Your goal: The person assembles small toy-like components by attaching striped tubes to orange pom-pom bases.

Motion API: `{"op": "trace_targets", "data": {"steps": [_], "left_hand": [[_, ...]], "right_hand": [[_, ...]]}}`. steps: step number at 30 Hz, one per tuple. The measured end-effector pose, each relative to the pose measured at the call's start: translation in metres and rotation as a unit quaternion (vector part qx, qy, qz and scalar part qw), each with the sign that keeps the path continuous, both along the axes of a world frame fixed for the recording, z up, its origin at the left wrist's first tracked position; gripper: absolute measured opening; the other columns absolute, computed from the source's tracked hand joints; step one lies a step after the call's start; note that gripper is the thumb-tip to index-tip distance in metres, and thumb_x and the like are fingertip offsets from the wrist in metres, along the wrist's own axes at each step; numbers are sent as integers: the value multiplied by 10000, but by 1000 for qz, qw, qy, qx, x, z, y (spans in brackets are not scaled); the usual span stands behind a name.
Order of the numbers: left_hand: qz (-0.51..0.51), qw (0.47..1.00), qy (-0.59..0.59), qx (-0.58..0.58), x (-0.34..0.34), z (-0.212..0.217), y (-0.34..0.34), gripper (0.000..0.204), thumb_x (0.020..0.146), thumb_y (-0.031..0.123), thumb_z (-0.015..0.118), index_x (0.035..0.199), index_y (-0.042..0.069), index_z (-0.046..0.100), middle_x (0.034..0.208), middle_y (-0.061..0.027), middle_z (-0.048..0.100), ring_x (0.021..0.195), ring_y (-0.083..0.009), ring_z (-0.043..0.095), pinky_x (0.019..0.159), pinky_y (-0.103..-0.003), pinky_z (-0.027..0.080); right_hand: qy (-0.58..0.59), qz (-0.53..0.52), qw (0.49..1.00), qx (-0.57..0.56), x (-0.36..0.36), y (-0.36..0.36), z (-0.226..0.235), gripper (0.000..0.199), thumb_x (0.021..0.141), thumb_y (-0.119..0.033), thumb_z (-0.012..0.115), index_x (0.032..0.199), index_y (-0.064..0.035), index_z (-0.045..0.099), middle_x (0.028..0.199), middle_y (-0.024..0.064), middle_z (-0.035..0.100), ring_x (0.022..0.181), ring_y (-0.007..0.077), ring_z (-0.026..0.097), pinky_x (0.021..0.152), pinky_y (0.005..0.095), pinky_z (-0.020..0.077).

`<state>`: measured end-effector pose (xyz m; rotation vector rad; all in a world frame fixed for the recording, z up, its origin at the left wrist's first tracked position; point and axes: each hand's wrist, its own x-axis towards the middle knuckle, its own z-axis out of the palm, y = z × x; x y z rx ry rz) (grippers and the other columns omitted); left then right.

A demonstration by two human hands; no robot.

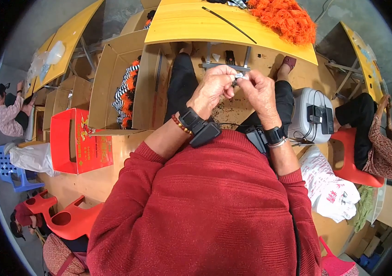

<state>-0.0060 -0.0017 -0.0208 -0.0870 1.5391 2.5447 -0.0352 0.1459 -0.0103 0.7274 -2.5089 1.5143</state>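
Observation:
In front of my lap, just short of the yellow table's near edge, my left hand [215, 88] and my right hand [261, 94] meet at the fingertips. Both are closed in a pinch on one small whitish-grey piece [238, 76] with a darker bit beneath it. Fingers cover most of it, so its kind cannot be made out. Across the yellow table [191, 20] lies a thin dark strip [229, 25], with a heap of fluffy orange trim [284, 20] at the far right.
Left of my legs stands an open cardboard box [147, 92] of striped black-and-white and orange pieces [126, 99], beside a red carton [95, 149]. To my right are a grey-white box [302, 110] with cables and a white bag [331, 193]. Other people sit at both sides.

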Motion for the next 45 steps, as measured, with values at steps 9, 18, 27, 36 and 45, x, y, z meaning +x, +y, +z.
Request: {"op": "trace_targets", "data": {"steps": [9, 18, 27, 36, 45], "left_hand": [[-48, 997, -26, 56, -8, -2, 1, 98, 796, 85, 525, 863, 14, 533, 558, 6, 448, 433, -105, 434, 440, -230, 385], [-41, 996, -53, 55, -1, 2, 3, 145, 816, 124, 561, 923, 31, 532, 578, -12, 476, 502, -125, 519, 521, -246, 457], [27, 999, 11, -34, 4, 10, 18, 223, 746, 85, 649, 910, -24, 545, 828, -82, 588, 683, -142, 588, 602, -226, 481], [84, 976, 55, -194, -2, 0, 24, 156, 735, -22, 552, 883, -37, 599, 731, -65, 600, 615, -110, 562, 518, -216, 449], [112, 988, -14, -109, -12, -1, 26, 156, 788, -1, 439, 863, -25, 574, 730, -65, 581, 590, -125, 554, 512, -237, 463]], "right_hand": [[124, -87, 988, 27, -6, -1, -4, 110, 695, -130, 535, 684, -20, 540, 598, 173, 506, 549, 346, 528, 533, 394, 433], [-326, -31, 916, -232, -16, 27, -5, 151, 756, -83, 538, 611, -44, 556, 472, -5, 473, 411, 56, 429, 377, 227, 384], [-6, -81, 995, -56, -3, 4, -12, 75, 698, -65, 594, 689, 10, 595, 513, 76, 535, 473, 87, 503, 460, 263, 423], [-76, -36, 996, -7, 0, 4, -5, 113, 740, -94, 559, 726, 10, 601, 583, 102, 583, 515, 202, 557, 489, 320, 439], [117, -56, 985, 115, -4, -6, 0, 154, 714, -147, 548, 678, -1, 518, 683, 183, 545, 659, 370, 547, 579, 438, 440]]}}
